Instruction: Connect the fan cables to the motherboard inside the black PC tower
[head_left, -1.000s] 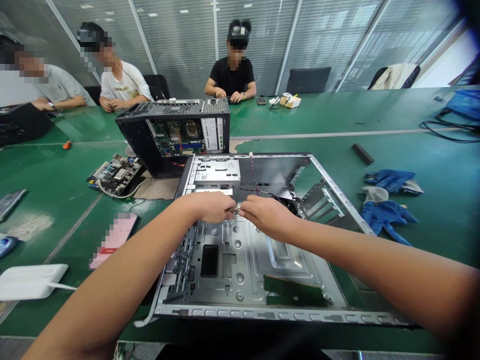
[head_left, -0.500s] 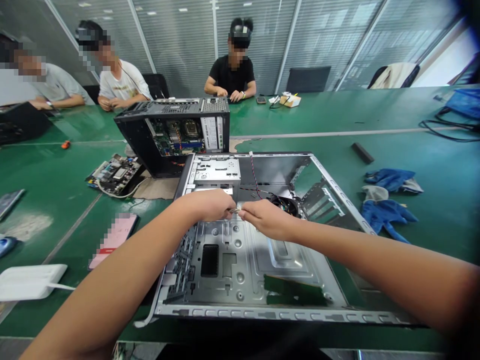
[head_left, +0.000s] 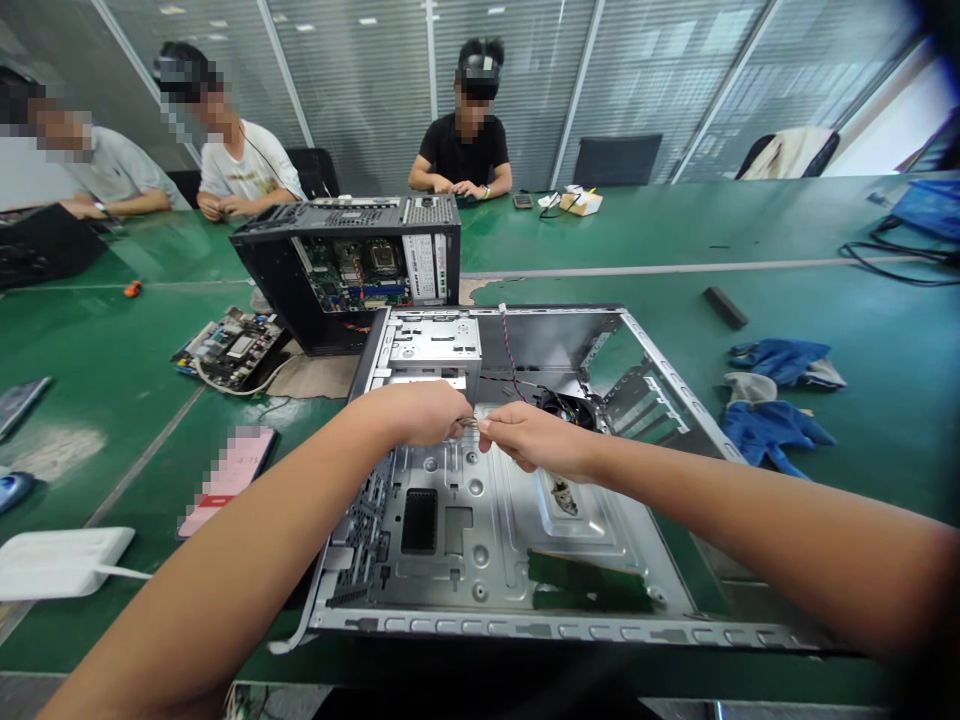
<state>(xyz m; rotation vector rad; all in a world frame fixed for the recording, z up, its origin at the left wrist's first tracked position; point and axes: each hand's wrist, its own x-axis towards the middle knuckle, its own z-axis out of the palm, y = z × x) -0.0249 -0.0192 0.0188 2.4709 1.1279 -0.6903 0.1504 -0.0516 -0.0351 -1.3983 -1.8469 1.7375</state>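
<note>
Two hands were together over the empty case [head_left: 480, 540], and I had them both in plain sight. My left hand [head_left: 420, 412] reached in from seven o'clock and my right hand [head_left: 536, 438] from four o'clock. Their fingers [head_left: 489, 430] were pinched on a small silvery part [head_left: 469, 422], one hand gripping each end. It was too small for me to tell what it was. It hung just above the case's metal floor, near the middle of my view, just below the drive cage [head_left: 435, 345] at the case's eleven o'clock.

A red-and-black wire [head_left: 510, 352] ran down from the far wall at twelve o'clock toward a black fan [head_left: 571, 405], which sat just beyond my right hand's knuckles. The case lay flat on the green table [head_left: 825, 300], its open side up toward me.

Around it, a second computer case [head_left: 352, 265] stood at eleven o'clock with its board showing inside. A loose circuit board [head_left: 232, 348] lay beside that at ten. A pink phone [head_left: 229, 478] lay at nine o'clock, and a white box [head_left: 64, 560] sat further out at eight. Blue gloves [head_left: 776, 420] were heaped at three o'clock, well apart from the case, and a short black bar [head_left: 725, 307] lay at two. Three people sat along the far side of the table, from ten to twelve o'clock, hands down in front of them.
</note>
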